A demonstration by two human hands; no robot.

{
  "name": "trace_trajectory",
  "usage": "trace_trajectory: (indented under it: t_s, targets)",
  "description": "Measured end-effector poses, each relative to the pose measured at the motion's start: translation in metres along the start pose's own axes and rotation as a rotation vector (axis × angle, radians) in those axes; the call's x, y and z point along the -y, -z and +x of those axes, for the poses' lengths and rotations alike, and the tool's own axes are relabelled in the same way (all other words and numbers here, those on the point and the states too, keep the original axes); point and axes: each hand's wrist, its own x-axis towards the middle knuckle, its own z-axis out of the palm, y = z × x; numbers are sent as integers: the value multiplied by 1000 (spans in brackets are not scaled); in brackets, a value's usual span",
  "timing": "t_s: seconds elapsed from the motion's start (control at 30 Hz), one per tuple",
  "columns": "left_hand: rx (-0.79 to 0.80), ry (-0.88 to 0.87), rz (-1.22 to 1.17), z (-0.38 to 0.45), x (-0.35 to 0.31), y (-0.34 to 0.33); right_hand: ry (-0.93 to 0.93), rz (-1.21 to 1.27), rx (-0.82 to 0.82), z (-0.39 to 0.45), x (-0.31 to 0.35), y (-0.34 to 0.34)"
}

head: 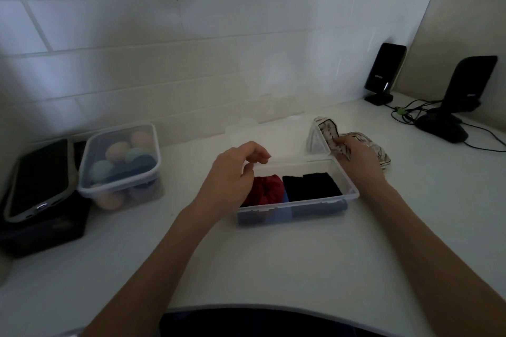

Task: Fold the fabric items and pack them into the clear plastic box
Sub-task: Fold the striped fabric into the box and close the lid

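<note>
Patterned cloth (pixel 356 142) in right hand (pixel 356 157)

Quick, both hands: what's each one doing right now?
Left hand: over the box, fingers loosely curled, holding nothing.
Right hand: gripping the patterned fabric.

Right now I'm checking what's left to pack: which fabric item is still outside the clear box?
The cream patterned fabric, gripped by the right hand behind the box; the red and black ones lie inside.
</note>
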Motion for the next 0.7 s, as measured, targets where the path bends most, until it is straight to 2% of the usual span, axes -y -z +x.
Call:
trace_trajectory:
  t_s: [0.13,0.23,0.3,0.4,0.53,0.67,0.7]
  targets:
    - [11,1,12,4,-5,-2,-22,178,-272,-1,11,17]
    - [-23,-46,-14,11,-15,-1,133,307,-384,-10,35,37]
    - [-26,-85,-20,21,-24,-3,274,363,-350,-22,56,44]
    - [67,-129,-52,39,-41,-15,428,452,-246,-38,80,48]
    - [175,-20,-357,62,-54,-40,405,677,-90,-47,97,57]
    - [129,62,-306,80,-55,-45,350,897,-32,-42,92,69]
    - [93,112,-374,82,-51,-45,309,934,-20,-39,87,72]
